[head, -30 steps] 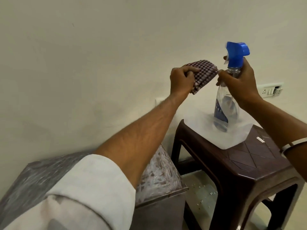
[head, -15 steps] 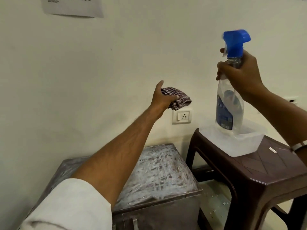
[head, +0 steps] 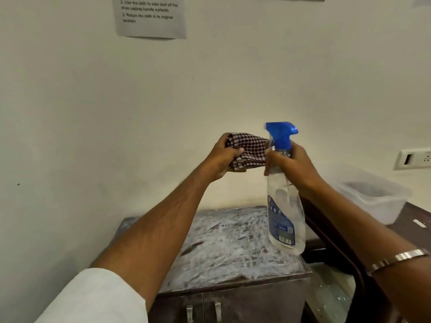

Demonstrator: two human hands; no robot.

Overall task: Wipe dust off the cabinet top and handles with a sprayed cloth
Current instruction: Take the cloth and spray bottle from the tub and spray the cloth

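Above the dusty cabinet top (head: 233, 248), we have brought cloth (head: 248, 151) and bottle (head: 283, 206) back together.
Left hand (head: 225, 157) fingers pinch the cloth; right hand (head: 291, 164) wraps the bottle's neck: spraying resumes, wiping not begun.

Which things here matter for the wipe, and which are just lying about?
For the job:
checked cloth, in left hand
spray bottle, in right hand
cabinet top
cabinet handles

Lying about:
plastic tub
brown stool
wall socket
instruction sheet
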